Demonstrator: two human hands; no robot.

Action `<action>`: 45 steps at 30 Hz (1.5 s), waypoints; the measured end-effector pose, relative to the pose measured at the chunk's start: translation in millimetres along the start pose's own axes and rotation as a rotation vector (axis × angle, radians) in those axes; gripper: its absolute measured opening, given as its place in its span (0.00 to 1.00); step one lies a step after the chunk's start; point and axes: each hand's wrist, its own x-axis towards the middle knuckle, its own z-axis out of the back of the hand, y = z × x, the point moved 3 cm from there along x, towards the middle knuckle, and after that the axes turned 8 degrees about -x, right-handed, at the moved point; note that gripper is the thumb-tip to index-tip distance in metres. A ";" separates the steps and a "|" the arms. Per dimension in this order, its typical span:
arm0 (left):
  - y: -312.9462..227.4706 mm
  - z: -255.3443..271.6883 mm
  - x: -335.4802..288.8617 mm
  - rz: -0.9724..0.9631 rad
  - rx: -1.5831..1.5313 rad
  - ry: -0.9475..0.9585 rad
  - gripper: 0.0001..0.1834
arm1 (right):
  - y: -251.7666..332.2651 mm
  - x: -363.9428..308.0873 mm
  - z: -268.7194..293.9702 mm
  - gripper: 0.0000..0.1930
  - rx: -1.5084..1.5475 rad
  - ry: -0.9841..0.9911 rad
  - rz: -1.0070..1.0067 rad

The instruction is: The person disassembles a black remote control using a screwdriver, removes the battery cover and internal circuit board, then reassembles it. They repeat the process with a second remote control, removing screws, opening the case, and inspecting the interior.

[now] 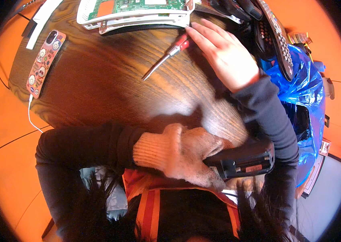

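Observation:
My left hand (182,155), in a soiled knit work glove, is closed around one end of a black remote control (241,156). The battery compartment of the remote is uncovered and faces up, with springs and a small label showing inside. My right hand (226,52) is bare and stretched forward over the table, its fingers extended. Just by its fingertips lies a screwdriver (174,50) with a red handle and a metal shaft pointing toward the near left. Part of the handle is hidden by the fingers, so contact is unclear.
A white casing with a green circuit board (138,6) stands at the far edge of the wooden table (98,88). A phone in a pink stickered case (46,64) lies left, on a white cable. More remotes (277,40) and a blue plastic bag (305,88) are at right.

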 end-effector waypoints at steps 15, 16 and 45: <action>-47.1 30.4 -23.1 0.047 1.150 -0.469 0.51 | -17.0 -94.6 62.3 0.16 0.927 -0.106 -0.822; -50.2 34.6 -26.2 0.202 1.210 -0.529 0.50 | -10.9 -106.2 57.9 0.16 1.150 -0.097 -0.922; -20.6 28.2 -42.4 0.083 1.883 -0.951 0.42 | 21.5 -178.7 53.2 0.18 0.764 0.074 -0.583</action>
